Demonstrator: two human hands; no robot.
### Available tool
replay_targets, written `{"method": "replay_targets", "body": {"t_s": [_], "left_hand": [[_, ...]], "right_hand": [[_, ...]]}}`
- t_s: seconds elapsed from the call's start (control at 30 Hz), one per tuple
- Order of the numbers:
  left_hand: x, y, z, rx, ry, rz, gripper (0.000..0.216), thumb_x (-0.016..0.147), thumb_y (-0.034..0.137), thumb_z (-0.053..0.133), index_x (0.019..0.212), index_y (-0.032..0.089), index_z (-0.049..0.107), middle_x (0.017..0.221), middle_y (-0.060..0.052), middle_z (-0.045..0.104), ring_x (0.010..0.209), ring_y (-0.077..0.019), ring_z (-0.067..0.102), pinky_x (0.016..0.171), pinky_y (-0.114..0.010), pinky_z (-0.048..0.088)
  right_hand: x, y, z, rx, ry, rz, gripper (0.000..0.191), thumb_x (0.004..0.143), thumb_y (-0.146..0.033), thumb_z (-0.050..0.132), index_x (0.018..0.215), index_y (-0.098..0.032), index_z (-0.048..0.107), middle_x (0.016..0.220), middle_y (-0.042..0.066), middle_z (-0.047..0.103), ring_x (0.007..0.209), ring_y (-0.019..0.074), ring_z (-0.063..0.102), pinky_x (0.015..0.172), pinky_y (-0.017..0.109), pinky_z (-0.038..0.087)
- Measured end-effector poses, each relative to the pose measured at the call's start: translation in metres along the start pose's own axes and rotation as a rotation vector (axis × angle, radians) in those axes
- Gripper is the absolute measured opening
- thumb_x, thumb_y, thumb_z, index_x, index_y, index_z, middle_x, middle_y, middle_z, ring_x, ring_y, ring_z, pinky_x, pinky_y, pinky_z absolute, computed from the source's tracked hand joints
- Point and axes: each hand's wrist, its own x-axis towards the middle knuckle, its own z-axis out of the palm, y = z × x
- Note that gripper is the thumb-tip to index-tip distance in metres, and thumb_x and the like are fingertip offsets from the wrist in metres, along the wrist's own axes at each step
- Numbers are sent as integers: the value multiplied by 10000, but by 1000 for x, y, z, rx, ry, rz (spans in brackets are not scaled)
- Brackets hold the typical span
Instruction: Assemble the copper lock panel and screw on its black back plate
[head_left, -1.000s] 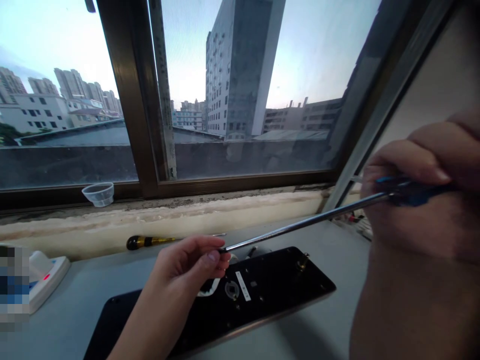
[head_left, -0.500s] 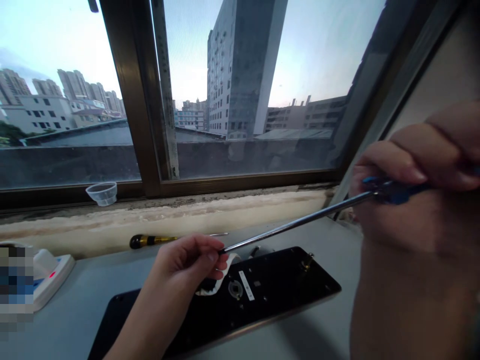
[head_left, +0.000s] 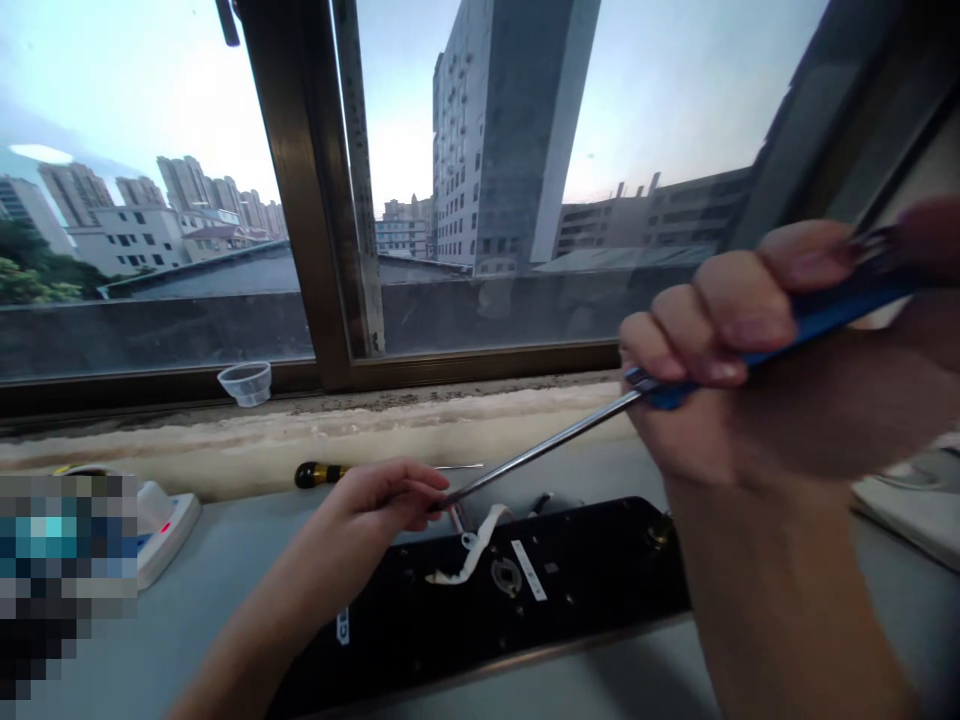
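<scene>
My right hand is wrapped round the blue handle of a long screwdriver, whose steel shaft slants down to the left. My left hand pinches the shaft's tip between thumb and fingers, just above the far edge of a black panel lying flat on the grey table. A white ribbon cable, a round fitting and a white label show on the panel. What sits between my left fingertips at the tip is too small to make out.
A second screwdriver with a black and yellow handle lies by the sill. A clear plastic cup stands on the window ledge. A white device with a red light sits at left; a white object at right.
The view has shifted so everything sits further right and lower. My right hand has come forward and left along the screwdriver; more blue handle shows. My left hand stays pinched at the tip.
</scene>
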Motion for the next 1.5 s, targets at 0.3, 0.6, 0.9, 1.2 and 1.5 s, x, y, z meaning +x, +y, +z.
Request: {"method": "replay_targets", "body": {"t_s": [0.3, 0.6, 0.9, 1.2, 1.5], "left_hand": [[1, -18, -40, 779, -241, -144, 320, 762, 315, 433, 930, 165, 660, 921, -64, 682, 858, -220, 594, 762, -323, 421], [1, -28, -48, 744, -443, -212, 345, 768, 415, 424, 849, 183, 667, 743, -6, 617, 696, -163, 526, 606, -255, 380], [3, -30, -47, 709, -431, -224, 321, 744, 391, 446, 818, 159, 654, 676, 9, 535, 651, -146, 467, 596, -255, 361], [3, -30, -47, 699, -451, -208, 276, 745, 351, 448, 779, 151, 634, 628, 25, 461, 603, -129, 408, 569, -262, 323], [5, -34, -47, 710, -457, -174, 251, 737, 340, 445, 737, 166, 625, 613, 25, 468, 594, -132, 414, 556, -268, 312]], "right_hand": [[-11, 38, 19, 134, -67, 137, 219, 646, -309, 517, 488, -180, 438, 354, -48, 403, 278, 71, 330, 295, 207, 245], [-17, 44, 26, 98, -120, 186, 229, 637, -327, 543, 483, -185, 450, 349, -48, 400, 274, 75, 324, 293, 213, 259], [-24, 46, 43, 29, -171, 184, 292, 710, -476, 572, 664, -188, 572, 544, -9, 475, 449, 97, 449, 442, 258, 401], [-18, 74, 81, -22, -331, 271, 244, 744, -411, 600, 788, -212, 465, 683, -32, 553, 420, 69, 438, 373, 204, 346], [-22, 69, 91, -210, -229, 229, 219, 700, -344, 667, 769, -214, 504, 687, -31, 541, 507, 78, 494, 461, 206, 427]]}}
